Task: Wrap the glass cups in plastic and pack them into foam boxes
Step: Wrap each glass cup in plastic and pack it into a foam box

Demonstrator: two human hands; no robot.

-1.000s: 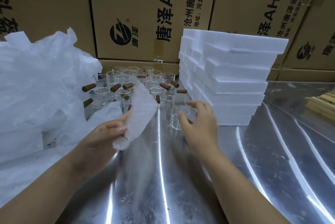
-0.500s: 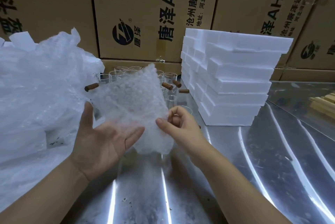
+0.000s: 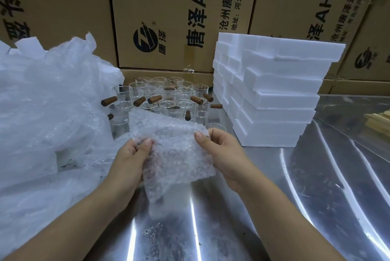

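Hands: left hand (image 3: 130, 161), right hand (image 3: 225, 155) pinch bubble wrap (image 3: 177, 155) | glass cups (image 3: 166, 94) partly hidden behind | foam boxes (image 3: 274, 96) right | bag (image 3: 42, 102) left

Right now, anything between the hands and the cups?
Only the bubble wrap: left hand and right hand pinch its sides, and it hangs in front of the cups. One cup stands just behind the right hand. Nothing visible lies between cups and foam boxes.
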